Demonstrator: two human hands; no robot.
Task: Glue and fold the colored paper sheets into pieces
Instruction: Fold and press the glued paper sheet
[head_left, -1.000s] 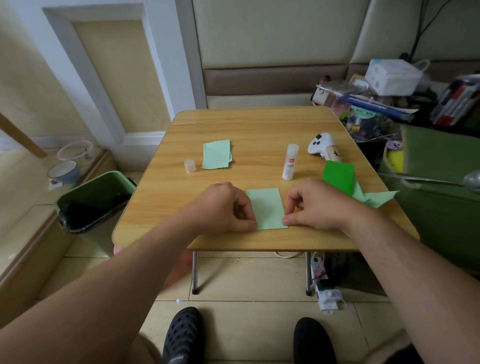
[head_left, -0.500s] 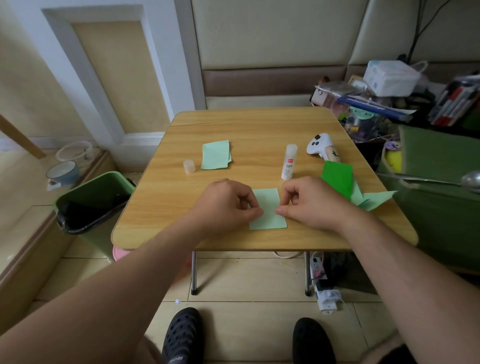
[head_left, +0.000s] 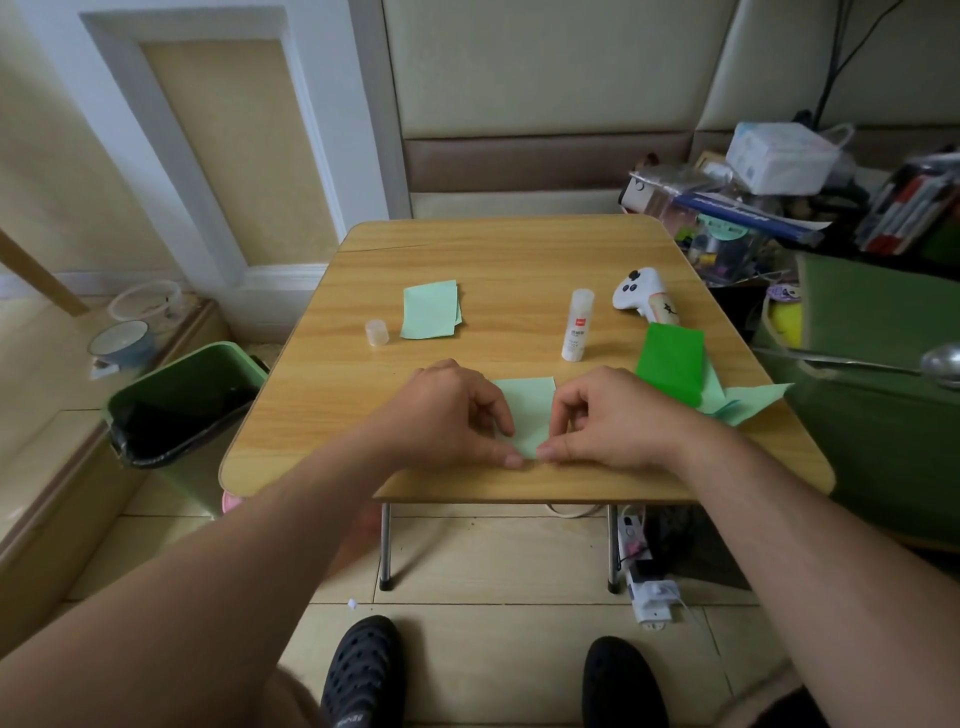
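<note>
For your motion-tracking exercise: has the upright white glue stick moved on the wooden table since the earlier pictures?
No. The upright white glue stick keeps its place on the wooden table, between the clear cap and the white game controller.

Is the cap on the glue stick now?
No, the glue stick stands uncapped, and its cap sits apart, left of the folded papers.

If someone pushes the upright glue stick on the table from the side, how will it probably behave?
The glue stick stands upright, tall and narrow, so it would probably tip rather than slide. Being round, it may then roll on the smooth table. Its cap seems to lie apart, so glue might smear.
</note>
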